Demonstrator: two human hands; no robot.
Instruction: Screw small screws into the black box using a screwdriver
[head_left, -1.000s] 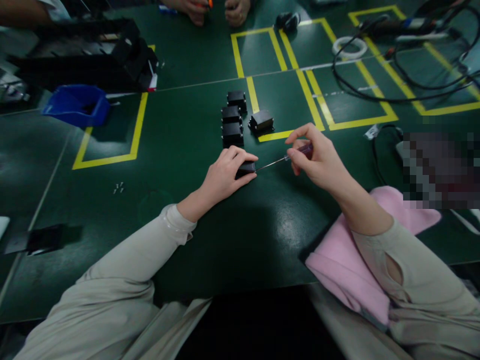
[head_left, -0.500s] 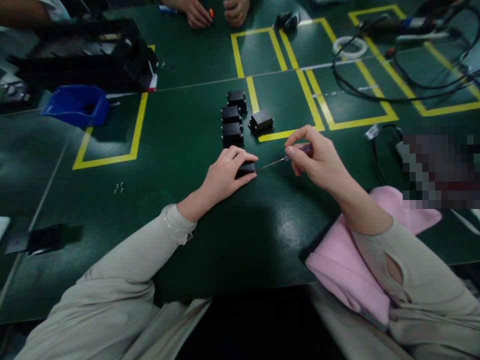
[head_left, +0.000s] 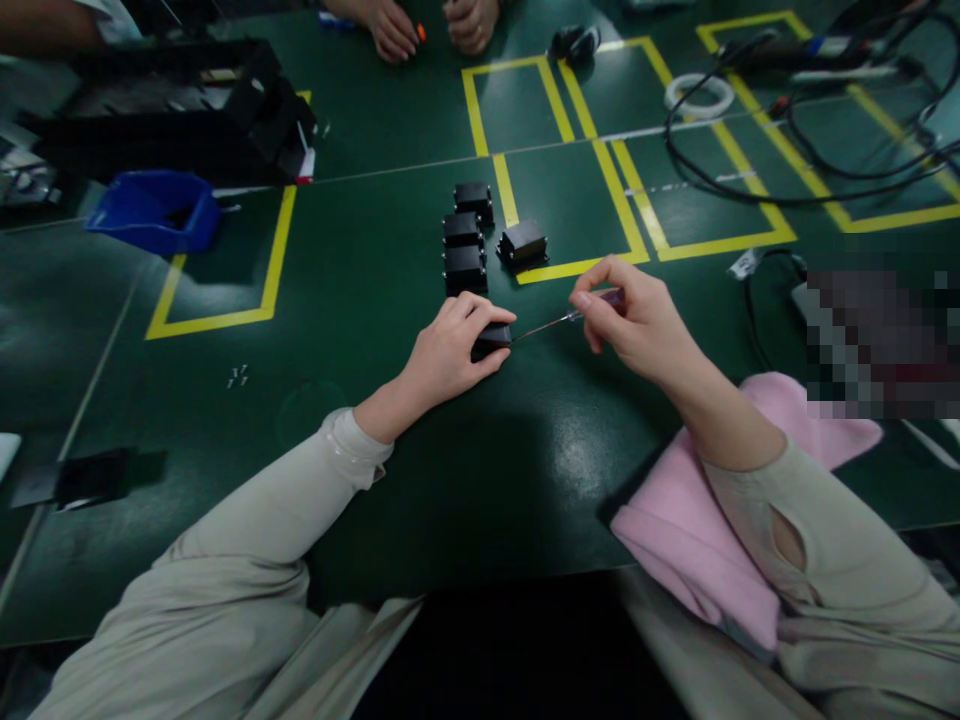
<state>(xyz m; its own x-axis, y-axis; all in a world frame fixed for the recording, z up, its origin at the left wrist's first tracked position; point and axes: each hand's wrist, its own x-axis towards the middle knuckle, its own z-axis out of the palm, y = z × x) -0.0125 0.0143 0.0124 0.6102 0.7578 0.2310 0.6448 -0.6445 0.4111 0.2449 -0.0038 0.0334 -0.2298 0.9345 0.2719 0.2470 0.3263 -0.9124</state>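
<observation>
My left hand [head_left: 456, 342] is closed around a small black block [head_left: 493, 338] on the green table, thumb on its near side and fingers on its far side. In my right hand [head_left: 626, 315] is a screwdriver [head_left: 613, 298], pinched by its dark translucent handle. Its thin shaft slants down to the left, and the tip meets the right end of the block. Just beyond my left hand, several similar black blocks stand in a row, the nearest black block [head_left: 465, 268] close to my fingers. One more black block [head_left: 523, 244] sits to their right.
Several small screws [head_left: 238, 377] lie to the left. A blue bin [head_left: 154, 212] and a long black housing [head_left: 157, 110] stand at the back left. A pink cloth [head_left: 697, 530] lies under my right forearm. Across the table are another person's hands [head_left: 394, 30]. Cables [head_left: 705, 180] loop at the right.
My left thumb has shifted slightly on the block. My right hand has moved very little, and the screwdriver tip stays at the block's right end.
</observation>
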